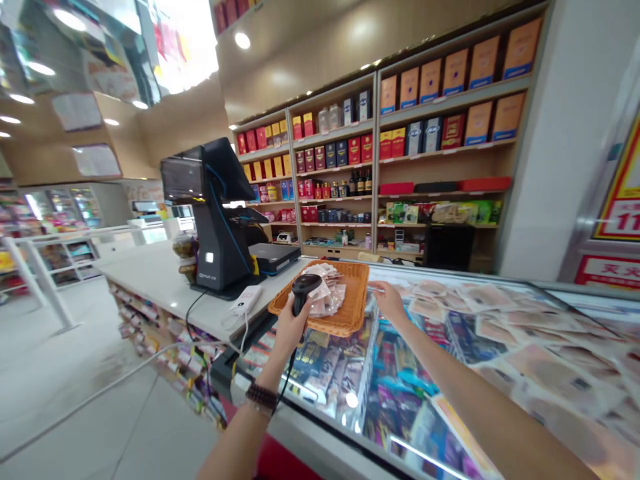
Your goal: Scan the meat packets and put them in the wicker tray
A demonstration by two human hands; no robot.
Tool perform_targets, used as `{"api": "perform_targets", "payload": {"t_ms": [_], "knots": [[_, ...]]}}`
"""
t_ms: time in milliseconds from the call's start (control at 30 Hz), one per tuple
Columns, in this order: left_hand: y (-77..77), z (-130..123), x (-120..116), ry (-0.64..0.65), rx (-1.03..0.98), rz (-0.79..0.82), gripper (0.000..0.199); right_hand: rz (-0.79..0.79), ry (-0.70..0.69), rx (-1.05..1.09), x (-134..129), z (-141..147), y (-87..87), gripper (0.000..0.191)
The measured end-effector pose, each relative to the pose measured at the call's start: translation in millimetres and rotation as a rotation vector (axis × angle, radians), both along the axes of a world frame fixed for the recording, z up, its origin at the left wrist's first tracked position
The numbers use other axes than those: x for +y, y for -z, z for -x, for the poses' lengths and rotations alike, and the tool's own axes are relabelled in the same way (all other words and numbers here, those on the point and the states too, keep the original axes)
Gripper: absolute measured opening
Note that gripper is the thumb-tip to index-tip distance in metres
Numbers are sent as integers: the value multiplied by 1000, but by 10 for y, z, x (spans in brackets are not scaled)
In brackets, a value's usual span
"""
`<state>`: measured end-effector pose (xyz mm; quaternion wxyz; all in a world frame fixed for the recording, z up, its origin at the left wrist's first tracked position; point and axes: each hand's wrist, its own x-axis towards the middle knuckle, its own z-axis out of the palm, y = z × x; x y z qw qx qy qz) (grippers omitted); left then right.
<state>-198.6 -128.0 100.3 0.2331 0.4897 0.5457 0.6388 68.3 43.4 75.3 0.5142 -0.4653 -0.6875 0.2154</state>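
My left hand (291, 327) is wrapped round the handle of a black barcode scanner (306, 285), its head over the front left of a wicker basket (356, 293). Small clear packets (330, 293) with pale contents lie heaped in the basket. My right hand (389, 300) is beside the basket's right rim, fingers drawn together. Something thin and pale shows at those fingertips; I cannot make out what it is. The basket rests on the glass top of a chest freezer (335, 373) with colourful packs inside. Many flat, pale packets (545, 360) cover the glass to the right.
A black point-of-sale terminal (215, 220) stands on the white counter (145, 267) at left, near a white device with a cable (246, 300). The scanner's black cord (287, 380) hangs by my left wrist. Shelves (377, 133) of boxes and bottles line the back wall.
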Motion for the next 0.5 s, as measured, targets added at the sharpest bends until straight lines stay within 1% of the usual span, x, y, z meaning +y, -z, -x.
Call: {"api": "perform_targets", "payload": {"t_ms": [167, 267, 367, 433, 500], "knots": [[-5, -628, 295, 213, -21, -51, 58, 32, 259, -24, -115, -1054, 101, 34], [-22, -1023, 434, 334, -39, -59, 59, 67, 402, -63, -239, -1564, 158, 36], [-42, -1394, 516, 427, -31, -20, 61, 109, 507, -120, -372, -1880, 214, 36], [-26, -1610, 549, 477, -42, 10, 61, 141, 530, -149, -445, -1974, 259, 33], [35, -1784, 581, 512, -77, 38, 61, 161, 519, -185, -497, -1989, 312, 28]]}}
